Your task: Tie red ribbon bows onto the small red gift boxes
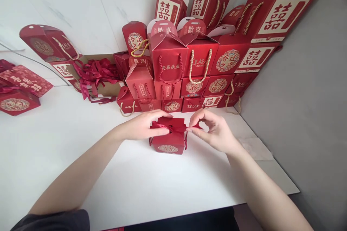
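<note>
A small red gift box (169,140) with a round gold emblem on its front stands on the white table (135,184). A dark red ribbon (173,128) lies knotted across its top. My left hand (145,125) rests against the box's left top edge, fingers pinched on the ribbon's left loop. My right hand (214,130) is at the box's right, thumb and forefinger pinching the ribbon's right end.
A stack of several red gift boxes (195,61) with cord handles fills the table's back against the wall. A cardboard box of loose red ribbons (93,74) sits back left. More red boxes (18,92) lie far left. A grey wall (303,97) bounds the right.
</note>
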`<state>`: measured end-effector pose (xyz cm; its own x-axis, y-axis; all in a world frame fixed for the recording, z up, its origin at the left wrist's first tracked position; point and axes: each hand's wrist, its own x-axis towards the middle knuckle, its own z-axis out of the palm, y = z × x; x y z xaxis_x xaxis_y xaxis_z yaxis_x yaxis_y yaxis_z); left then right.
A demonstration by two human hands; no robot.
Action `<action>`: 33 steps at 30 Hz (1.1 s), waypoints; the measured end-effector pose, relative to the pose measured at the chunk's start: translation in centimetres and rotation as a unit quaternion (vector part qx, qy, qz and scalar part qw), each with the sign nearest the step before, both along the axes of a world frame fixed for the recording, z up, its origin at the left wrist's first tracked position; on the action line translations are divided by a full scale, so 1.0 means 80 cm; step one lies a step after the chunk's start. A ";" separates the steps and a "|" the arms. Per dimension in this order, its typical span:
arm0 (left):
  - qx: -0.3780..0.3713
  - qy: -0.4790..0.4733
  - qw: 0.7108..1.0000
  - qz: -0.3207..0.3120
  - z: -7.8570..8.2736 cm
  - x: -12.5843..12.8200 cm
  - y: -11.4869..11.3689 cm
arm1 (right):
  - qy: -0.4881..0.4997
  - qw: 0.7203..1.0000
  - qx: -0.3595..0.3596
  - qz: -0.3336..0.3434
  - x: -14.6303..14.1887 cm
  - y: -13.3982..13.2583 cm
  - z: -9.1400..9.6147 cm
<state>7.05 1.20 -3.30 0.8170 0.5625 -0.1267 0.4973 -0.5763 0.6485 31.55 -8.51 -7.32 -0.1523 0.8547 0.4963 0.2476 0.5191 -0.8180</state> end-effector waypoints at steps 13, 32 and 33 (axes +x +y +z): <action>-0.008 -0.080 0.995 0.051 -0.008 -0.002 0.017 | -0.436 0.855 0.277 0.039 -0.054 -0.031 -0.010; 0.064 0.021 0.994 -0.088 0.025 -0.029 0.025 | -0.477 0.816 0.307 -0.112 -0.131 -0.022 -0.048; 0.063 0.031 0.994 -0.082 0.025 -0.030 0.027 | -0.480 0.815 0.306 -0.115 -0.130 -0.022 -0.048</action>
